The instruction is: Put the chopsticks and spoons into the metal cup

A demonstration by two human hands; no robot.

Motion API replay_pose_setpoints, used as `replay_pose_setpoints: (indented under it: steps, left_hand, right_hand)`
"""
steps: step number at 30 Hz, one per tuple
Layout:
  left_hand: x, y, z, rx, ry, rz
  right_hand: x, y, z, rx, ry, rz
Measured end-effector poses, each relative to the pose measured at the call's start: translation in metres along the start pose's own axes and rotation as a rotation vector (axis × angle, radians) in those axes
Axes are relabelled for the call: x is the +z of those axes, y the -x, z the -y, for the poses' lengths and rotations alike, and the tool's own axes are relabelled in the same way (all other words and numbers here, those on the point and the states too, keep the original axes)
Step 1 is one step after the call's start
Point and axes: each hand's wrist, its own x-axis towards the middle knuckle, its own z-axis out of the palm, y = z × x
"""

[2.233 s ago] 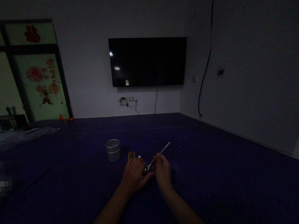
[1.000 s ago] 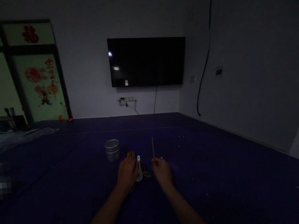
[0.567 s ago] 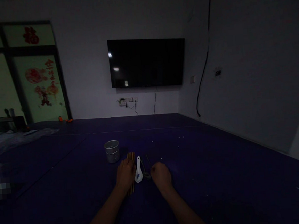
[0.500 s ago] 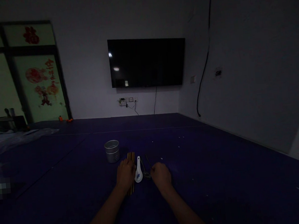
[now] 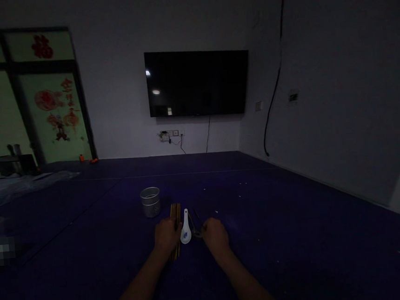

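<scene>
Left hand (image 5: 166,236) laid across chopsticks (image 5: 175,210) on purple surface (image 5: 212,284), fingers bent over them; from where I stand, firmness of grasp cannot be told. White spoon (image 5: 185,235) lies just right of chopsticks, bowl toward person, blue mark inside. Metal spoon (image 5: 196,235) next, between white spoon and right hand (image 5: 215,238). Right fingers curled in at near end of thin dark handle (image 5: 197,213); whether gripped, cannot tell. Cup (image 5: 151,206) upright, beyond left hand. Television (image 5: 199,82) on far wall, screen dark
</scene>
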Motion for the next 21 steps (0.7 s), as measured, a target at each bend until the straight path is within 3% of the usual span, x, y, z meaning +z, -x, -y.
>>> replay_pose_setpoints:
  steps: [21]
  left_hand:
    - [-0.0006, -0.0006, -0.0035, -0.030, 0.059, 0.040]
  right_hand:
    - [-0.0016, 0.0022, 0.0004, -0.041, -0.002, 0.057]
